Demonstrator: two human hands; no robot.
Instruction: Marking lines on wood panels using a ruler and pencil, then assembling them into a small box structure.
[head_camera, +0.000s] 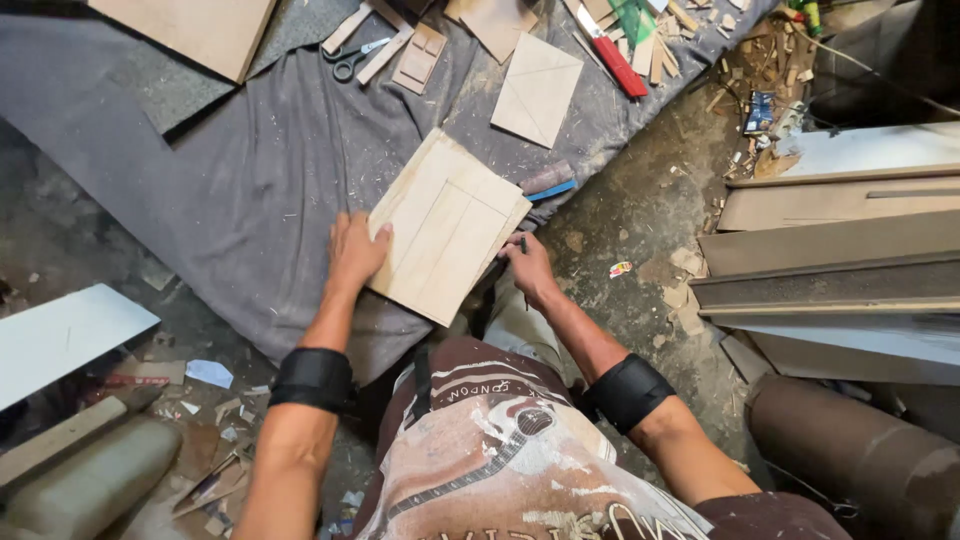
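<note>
Left hand (357, 250) lies flat and open on the near left edge of the plywood panel (449, 224), pinning it to the grey cloth (250, 190); right hand (528, 268) is closed round a pencil (523, 244) at the panel's near right edge. Scissors (352, 58) and a red-handled knife (617, 58) sit well apart along the cloth's far edge.

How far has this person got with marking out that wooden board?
Several straight pencil lines already cross the wooden board, forming a box shape. In hand: the left hand presses flat on the board's edge, and the right hand holds a pencil at its other edge. No cuts show in the board. The scissors and red-handled knife lie untouched on the grey cloth.
</note>
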